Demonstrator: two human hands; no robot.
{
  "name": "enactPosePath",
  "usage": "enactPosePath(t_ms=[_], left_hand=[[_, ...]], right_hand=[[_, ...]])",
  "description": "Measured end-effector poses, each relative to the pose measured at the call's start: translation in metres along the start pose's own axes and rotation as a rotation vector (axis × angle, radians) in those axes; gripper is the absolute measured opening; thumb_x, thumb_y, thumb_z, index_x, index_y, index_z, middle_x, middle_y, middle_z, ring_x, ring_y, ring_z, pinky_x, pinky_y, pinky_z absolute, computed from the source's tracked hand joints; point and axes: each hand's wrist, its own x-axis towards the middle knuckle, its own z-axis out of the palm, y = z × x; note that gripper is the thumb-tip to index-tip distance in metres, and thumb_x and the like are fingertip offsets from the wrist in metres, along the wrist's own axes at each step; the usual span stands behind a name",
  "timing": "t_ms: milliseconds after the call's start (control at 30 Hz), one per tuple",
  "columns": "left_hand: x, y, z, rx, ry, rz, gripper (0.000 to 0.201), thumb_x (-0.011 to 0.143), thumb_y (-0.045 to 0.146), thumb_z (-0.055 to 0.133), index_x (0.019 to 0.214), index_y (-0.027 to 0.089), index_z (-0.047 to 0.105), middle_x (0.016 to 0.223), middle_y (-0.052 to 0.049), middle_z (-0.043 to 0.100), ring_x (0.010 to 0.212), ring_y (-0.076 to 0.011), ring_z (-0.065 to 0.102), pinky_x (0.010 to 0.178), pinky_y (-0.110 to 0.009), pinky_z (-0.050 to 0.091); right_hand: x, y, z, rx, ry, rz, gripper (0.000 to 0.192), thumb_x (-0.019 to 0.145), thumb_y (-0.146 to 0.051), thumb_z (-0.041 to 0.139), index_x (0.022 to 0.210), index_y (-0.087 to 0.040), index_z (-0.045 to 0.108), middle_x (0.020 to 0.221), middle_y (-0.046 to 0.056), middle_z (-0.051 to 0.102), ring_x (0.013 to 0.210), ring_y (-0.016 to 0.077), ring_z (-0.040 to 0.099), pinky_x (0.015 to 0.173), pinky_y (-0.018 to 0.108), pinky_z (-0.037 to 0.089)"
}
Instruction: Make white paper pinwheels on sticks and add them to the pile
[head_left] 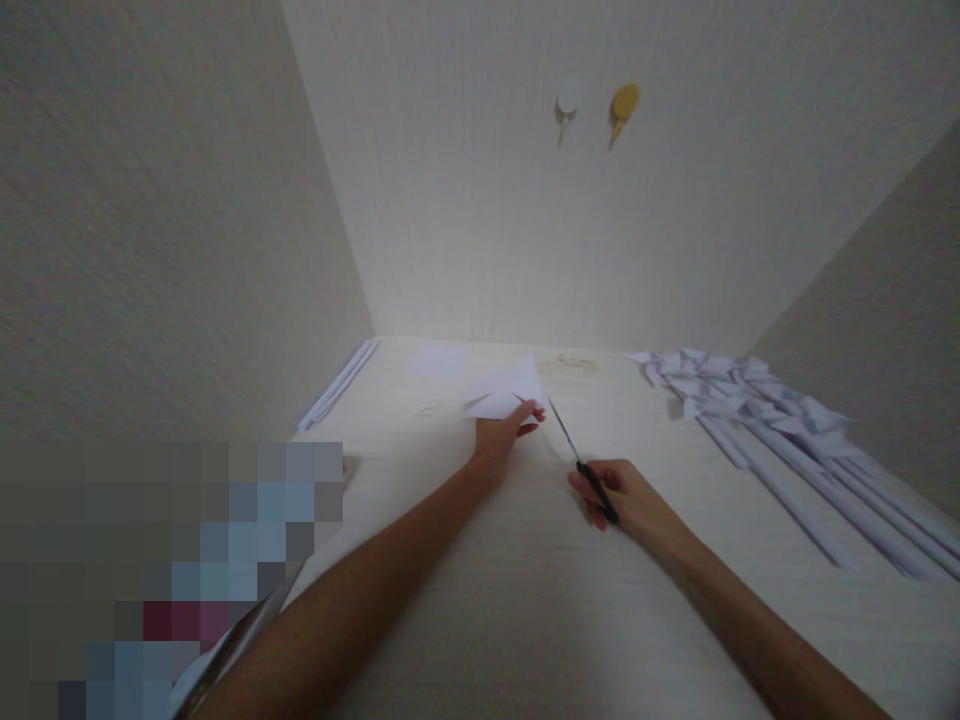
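Near the middle of the table's [525,600] far edge, the left hand [498,442] pinches a folded white paper [510,378] between thumb and fingers. Apart from it, the right hand [626,492] grips black-handled scissors [597,492], their tip just beside the paper. A flat sheet [439,359] lies towards the far left corner; paper rolls [799,485] with pointed ends crowd the right edge, and slimmer rolls [337,386] line the left.

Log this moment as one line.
left hand: holding paper sheet | right hand: holding scissors | scissors tip: beside sheet | paper rolls: far right
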Motion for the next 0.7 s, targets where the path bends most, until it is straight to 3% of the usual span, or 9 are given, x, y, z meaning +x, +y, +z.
enactPosePath(t_ms=[700], left_hand=[[0.0011, -0.0020, -0.0010, -0.063, 0.000, -0.032, 0.015, 0.058, 0.026, 0.063, 0.067, 0.015, 0.058, 0.067, 0.000, 0.062, 0.065, -0.0122, 0.059, 0.063, -0.025, 0.045]], right_hand=[[0.0011, 0.0037, -0.0005, -0.056, 0.003, 0.072, 0.042, 0.066, -0.046, 0.054, 0.038, -0.018, 0.040, 0.031, -0.004, 0.041, 0.032, 0.0071, 0.033, 0.038, 0.021, 0.024]])
